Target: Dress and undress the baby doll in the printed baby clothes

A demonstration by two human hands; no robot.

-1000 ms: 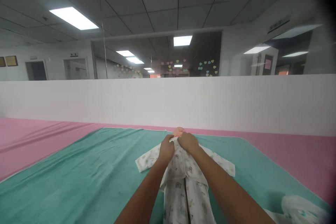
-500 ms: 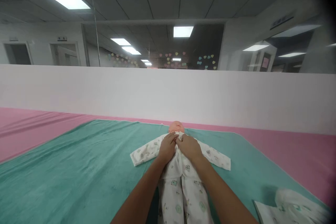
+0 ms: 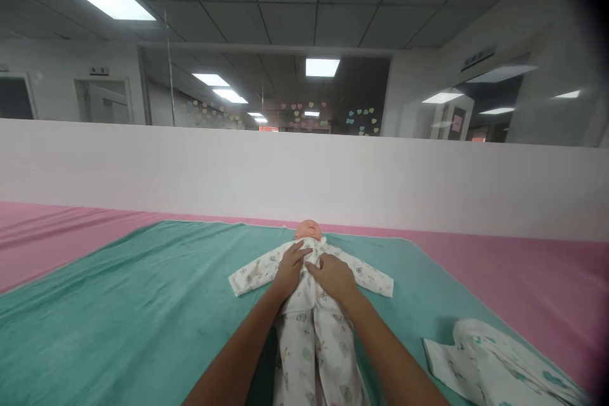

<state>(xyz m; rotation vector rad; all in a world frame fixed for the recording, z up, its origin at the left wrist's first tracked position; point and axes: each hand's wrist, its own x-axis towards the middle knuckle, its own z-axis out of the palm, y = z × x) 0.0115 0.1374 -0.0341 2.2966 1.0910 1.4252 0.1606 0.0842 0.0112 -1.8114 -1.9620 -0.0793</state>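
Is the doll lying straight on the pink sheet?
No, the doll lies on the green blanket, with the pink sheet showing only around it.

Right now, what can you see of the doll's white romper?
The romper is soft-looking white cloth with small pale prints, on a doll lying face up on the green blanket. Its long sleeves spread sideways; its legs run toward the camera. The left hand and right hand rest side by side on its chest.

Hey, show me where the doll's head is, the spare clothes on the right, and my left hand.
doll's head (image 3: 307,229): head camera, middle of the bare head.
spare clothes (image 3: 495,365): head camera, middle of the white printed cloth.
left hand (image 3: 288,268): head camera, back of the hand, on the doll's chest.
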